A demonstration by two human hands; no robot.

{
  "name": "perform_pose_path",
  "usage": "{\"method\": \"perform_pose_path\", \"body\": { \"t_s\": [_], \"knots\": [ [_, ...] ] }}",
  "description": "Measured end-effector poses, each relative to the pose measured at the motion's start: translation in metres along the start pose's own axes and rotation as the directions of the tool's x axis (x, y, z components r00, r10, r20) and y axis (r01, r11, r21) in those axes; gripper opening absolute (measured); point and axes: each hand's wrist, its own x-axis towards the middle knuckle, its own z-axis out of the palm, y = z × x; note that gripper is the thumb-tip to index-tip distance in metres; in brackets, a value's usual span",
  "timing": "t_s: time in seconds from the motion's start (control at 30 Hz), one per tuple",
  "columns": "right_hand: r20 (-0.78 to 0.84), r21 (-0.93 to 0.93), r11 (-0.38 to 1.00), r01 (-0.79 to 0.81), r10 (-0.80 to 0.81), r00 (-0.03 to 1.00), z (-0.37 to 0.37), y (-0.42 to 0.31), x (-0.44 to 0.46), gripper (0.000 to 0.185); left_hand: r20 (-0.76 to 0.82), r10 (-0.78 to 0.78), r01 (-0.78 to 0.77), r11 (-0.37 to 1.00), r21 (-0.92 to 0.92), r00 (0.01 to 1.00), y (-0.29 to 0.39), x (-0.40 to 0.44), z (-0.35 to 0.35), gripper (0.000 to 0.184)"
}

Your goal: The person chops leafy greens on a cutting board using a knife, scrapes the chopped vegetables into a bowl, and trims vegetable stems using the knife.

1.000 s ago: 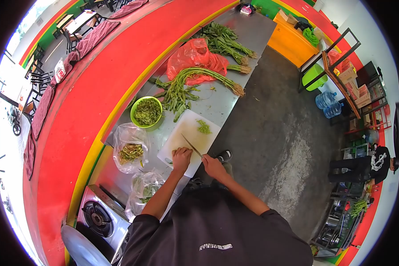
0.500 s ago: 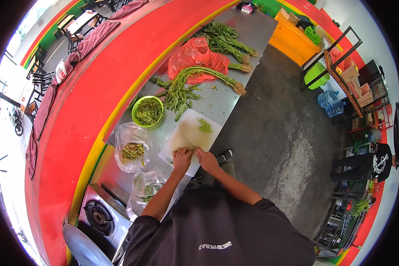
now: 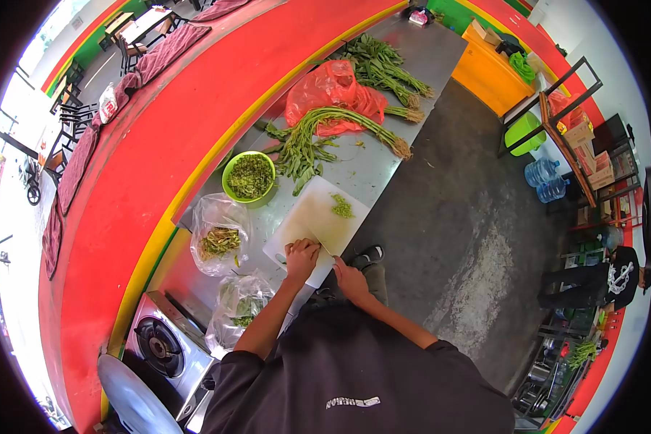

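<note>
Fingers (image 3: 341, 270) grip slender knife (image 3: 324, 248) over rectangular board (image 3: 310, 210).

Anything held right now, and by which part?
Right hand: thin metal-bladed knife, by its handle end. Left hand: curled over the white rectangular plastic cutting board; whether it holds anything can't be told.

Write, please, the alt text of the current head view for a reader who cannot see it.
A person's right hand holds a knife over a white board, the left hand curled close by. Chopped greens lie farther up the board; beyond are leafy stalks and a red bag, with a green bowl at left.
</note>
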Motion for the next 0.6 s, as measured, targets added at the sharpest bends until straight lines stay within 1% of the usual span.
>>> {"method": "perform_pose_path", "body": {
  "t_s": [0.03, 0.1, 0.23, 0.27, 0.3, 0.33, 0.4, 0.47, 0.5, 0.57, 0.6],
  "knots": [
    [-0.012, -0.015, 0.999, 0.032, -0.032, 0.999, 0.005, 0.001, 0.007, 0.032, -0.001, -0.001, 0.001, 1.0, 0.0, 1.0, 0.002, -0.002, -0.002, 0.01],
    [-0.022, -0.032, 0.997, 0.068, -0.069, 0.997, 0.011, 0.0, 0.023, 0.032, -0.041, 0.067, -0.063, 0.994, 0.083, 0.997, 0.005, -0.007, -0.005, 0.012],
    [-0.026, -0.03, 0.994, 0.108, -0.109, 0.994, 0.009, -0.016, 0.054, 0.031, -0.059, 0.049, -0.045, 0.996, 0.072, 0.997, 0.007, -0.01, -0.005, 0.012],
    [-0.022, -0.032, 0.992, 0.125, -0.126, 0.992, 0.007, -0.018, 0.057, 0.031, -0.045, -0.013, 0.014, 1.0, 0.025, 0.999, 0.007, -0.007, -0.005, 0.012],
    [-0.021, -0.031, 0.992, 0.125, -0.126, 0.992, 0.005, -0.019, 0.056, 0.031, -0.03, -0.076, 0.075, 0.997, -0.023, 0.997, 0.006, -0.006, -0.003, 0.011],
    [0.001, -0.032, 0.993, 0.114, -0.114, 0.993, 0.001, -0.019, 0.055, 0.031, -0.031, -0.077, 0.077, 0.997, -0.023, 0.997, 0.005, -0.005, -0.003, 0.011],
    [0.028, -0.035, 0.993, 0.108, -0.107, 0.994, -0.005, -0.015, 0.052, 0.03, -0.024, -0.134, 0.131, 0.989, -0.074, 0.991, 0.003, -0.004, -0.002, 0.011],
    [0.075, -0.048, 0.996, 0.078, -0.074, 0.994, -0.007, -0.008, 0.038, 0.031, -0.03, -0.148, 0.145, 0.986, -0.081, 0.989, 0.002, -0.003, -0.001, 0.01],
    [0.081, -0.05, 0.995, 0.083, -0.079, 0.994, -0.009, -0.007, 0.029, 0.031, -0.032, -0.158, 0.155, 0.984, -0.088, 0.987, 0.002, -0.003, -0.001, 0.01],
    [0.082, -0.021, 1.0, 0.001, 0.0, 0.997, -0.011, -0.006, 0.011, 0.032, -0.049, -0.168, 0.164, 0.983, -0.089, 0.985, 0.004, -0.004, -0.001, 0.01],
    [0.087, -0.024, 1.0, 0.007, -0.005, 0.996, -0.01, -0.004, 0.006, 0.032, -0.062, -0.171, 0.165, 0.982, -0.09, 0.983, 0.004, -0.005, 0.0, 0.009]
  ]
}}
